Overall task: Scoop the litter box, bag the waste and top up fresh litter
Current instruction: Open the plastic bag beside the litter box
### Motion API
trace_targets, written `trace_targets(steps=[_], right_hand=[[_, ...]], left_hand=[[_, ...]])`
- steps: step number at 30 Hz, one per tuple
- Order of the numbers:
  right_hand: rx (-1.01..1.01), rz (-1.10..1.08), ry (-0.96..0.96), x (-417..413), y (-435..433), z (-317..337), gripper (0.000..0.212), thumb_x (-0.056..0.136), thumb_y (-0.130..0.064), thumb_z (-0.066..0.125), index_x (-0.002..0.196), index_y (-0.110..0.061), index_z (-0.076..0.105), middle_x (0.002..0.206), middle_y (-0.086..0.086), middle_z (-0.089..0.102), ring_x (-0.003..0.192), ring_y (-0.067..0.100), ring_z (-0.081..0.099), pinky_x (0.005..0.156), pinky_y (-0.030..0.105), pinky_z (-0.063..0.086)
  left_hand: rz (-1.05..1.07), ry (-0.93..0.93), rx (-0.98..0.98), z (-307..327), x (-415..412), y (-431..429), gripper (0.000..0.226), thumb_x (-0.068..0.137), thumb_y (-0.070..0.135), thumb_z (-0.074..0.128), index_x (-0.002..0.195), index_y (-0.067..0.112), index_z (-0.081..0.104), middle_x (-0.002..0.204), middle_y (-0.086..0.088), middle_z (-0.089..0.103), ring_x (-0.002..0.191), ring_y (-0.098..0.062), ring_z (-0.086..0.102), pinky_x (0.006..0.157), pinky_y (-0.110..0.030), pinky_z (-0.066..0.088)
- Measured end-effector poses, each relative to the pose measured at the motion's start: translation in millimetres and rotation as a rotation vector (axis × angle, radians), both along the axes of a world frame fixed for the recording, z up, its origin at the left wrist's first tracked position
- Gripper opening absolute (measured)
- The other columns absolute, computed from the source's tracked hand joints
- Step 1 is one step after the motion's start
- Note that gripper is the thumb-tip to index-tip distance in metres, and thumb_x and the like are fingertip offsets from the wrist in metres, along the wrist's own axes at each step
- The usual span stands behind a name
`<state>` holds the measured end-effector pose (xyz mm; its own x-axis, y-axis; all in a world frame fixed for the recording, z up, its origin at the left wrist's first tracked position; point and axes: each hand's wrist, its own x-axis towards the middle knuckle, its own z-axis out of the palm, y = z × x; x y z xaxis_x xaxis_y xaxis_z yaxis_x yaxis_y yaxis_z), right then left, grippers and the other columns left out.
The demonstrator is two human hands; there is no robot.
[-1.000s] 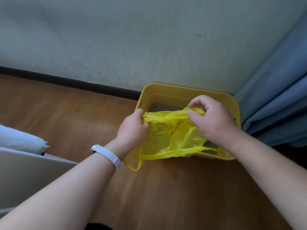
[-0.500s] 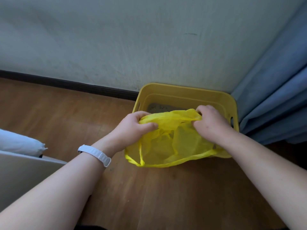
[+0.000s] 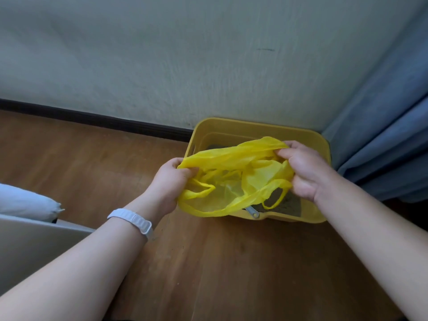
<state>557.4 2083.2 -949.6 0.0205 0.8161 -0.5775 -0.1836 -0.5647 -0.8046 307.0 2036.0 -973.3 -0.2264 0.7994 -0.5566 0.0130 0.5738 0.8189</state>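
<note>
The left grip (image 3: pixel 170 184) and right grip (image 3: pixel 305 173) are curled round opposite edges of the yellow bag (image 3: pixel 234 158), which is held spread above the litter box (image 3: pixel 254 126); the box is set on the floor (image 3: pixel 208 262) against the far wall (image 3: pixel 208 66).

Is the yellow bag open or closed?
Partly open. The left hand and right hand hold the yellow bag spread by its rim over the litter box.

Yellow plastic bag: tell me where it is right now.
In the head view, right of centre, the yellow plastic bag hangs over the yellow litter box, gripped between the left hand and the right hand.
</note>
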Motion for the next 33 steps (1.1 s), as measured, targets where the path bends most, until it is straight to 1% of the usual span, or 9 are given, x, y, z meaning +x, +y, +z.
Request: trace_targets(steps=[5, 8, 11, 13, 17, 22, 27, 30, 33], right_hand=[[0.121, -0.096, -0.106, -3, 1, -5, 0.024, 0.095, -0.001, 0.045, 0.094, -0.017, 0.062, 0.089, 0.012, 0.067, 0.075, 0.027, 0.067, 0.072, 0.047, 0.058], [0.259, -0.042, -0.424, 3, 1, -14, 0.019, 0.091, -0.008, 0.050, 0.086, -0.017, 0.066, 0.083, 0.010, 0.068, 0.074, 0.028, 0.064, 0.067, 0.041, 0.056], [0.396, 0.076, -0.701, 12, -1, -21, 0.016, 0.090, -0.013, 0.051, 0.081, -0.013, 0.064, 0.068, 0.006, 0.057, 0.058, 0.020, 0.048, 0.052, 0.030, 0.036], [0.432, 0.166, -0.847, 16, -2, -25, 0.017, 0.090, -0.016, 0.051, 0.080, -0.005, 0.060, 0.063, 0.006, 0.050, 0.053, 0.019, 0.040, 0.048, 0.030, 0.028], [0.418, 0.246, -0.977, 16, -5, -29, 0.026, 0.087, -0.024, 0.052, 0.067, -0.008, 0.044, 0.058, 0.003, 0.042, 0.053, 0.021, 0.036, 0.048, 0.032, 0.024], [0.391, 0.436, -1.187, 15, -8, -37, 0.030, 0.088, -0.030, 0.052, 0.067, -0.016, 0.036, 0.057, 0.003, 0.042, 0.052, 0.024, 0.038, 0.048, 0.032, 0.024], [0.332, 0.464, -1.249, 22, -6, -48, 0.029, 0.090, -0.031, 0.052, 0.070, -0.015, 0.041, 0.061, 0.006, 0.050, 0.053, 0.025, 0.044, 0.048, 0.033, 0.029], [0.312, 0.415, -1.240, 27, -2, -49, 0.023, 0.090, -0.031, 0.053, 0.076, -0.014, 0.046, 0.065, 0.005, 0.051, 0.058, 0.025, 0.047, 0.050, 0.034, 0.033], [0.296, 0.367, -1.234, 32, 2, -49, 0.022, 0.088, -0.028, 0.053, 0.074, -0.012, 0.048, 0.065, 0.005, 0.050, 0.059, 0.027, 0.048, 0.051, 0.035, 0.034]], left_hand=[[0.077, -0.217, 0.080, 9, 13, 5, 0.024, 0.092, 0.010, 0.064, 0.116, 0.012, 0.064, 0.097, -0.013, 0.073, 0.081, -0.026, 0.070, 0.067, -0.038, 0.058], [0.081, -0.339, 0.097, 14, 11, 5, 0.015, 0.089, 0.004, 0.062, 0.101, 0.010, 0.068, 0.081, -0.010, 0.070, 0.067, -0.021, 0.069, 0.060, -0.033, 0.056], [0.031, -0.458, 0.095, 17, 6, 5, 0.016, 0.083, 0.012, 0.062, 0.089, 0.012, 0.077, 0.093, -0.015, 0.073, 0.083, -0.028, 0.071, 0.075, -0.044, 0.060], [0.040, -0.361, 0.105, 14, 3, 5, 0.023, 0.084, 0.014, 0.066, 0.105, 0.008, 0.073, 0.105, -0.019, 0.071, 0.091, -0.032, 0.070, 0.082, -0.048, 0.058], [0.134, -0.248, 0.039, 7, 6, 4, 0.017, 0.096, 0.008, 0.054, 0.108, 0.006, 0.066, 0.106, -0.020, 0.069, 0.084, -0.028, 0.068, 0.083, -0.045, 0.055], [0.249, -0.495, 0.020, 17, 7, 8, 0.032, 0.097, -0.001, 0.039, 0.122, -0.003, 0.058, 0.109, -0.023, 0.069, 0.087, -0.031, 0.071, 0.065, -0.040, 0.060], [0.190, -0.570, -0.042, 23, 9, 7, 0.032, 0.095, 0.009, 0.048, 0.123, 0.001, 0.063, 0.114, -0.022, 0.069, 0.103, -0.037, 0.068, 0.085, -0.051, 0.057], [-0.044, -0.398, -0.075, 23, 3, 5, 0.039, 0.084, 0.035, 0.068, 0.114, 0.009, 0.071, 0.109, -0.015, 0.072, 0.098, -0.031, 0.070, 0.086, -0.045, 0.056], [-0.419, 0.075, -0.063, 18, -3, -1, 0.046, 0.066, 0.048, 0.082, 0.099, 0.017, 0.073, 0.093, -0.005, 0.076, 0.084, -0.022, 0.073, 0.078, -0.038, 0.058]])
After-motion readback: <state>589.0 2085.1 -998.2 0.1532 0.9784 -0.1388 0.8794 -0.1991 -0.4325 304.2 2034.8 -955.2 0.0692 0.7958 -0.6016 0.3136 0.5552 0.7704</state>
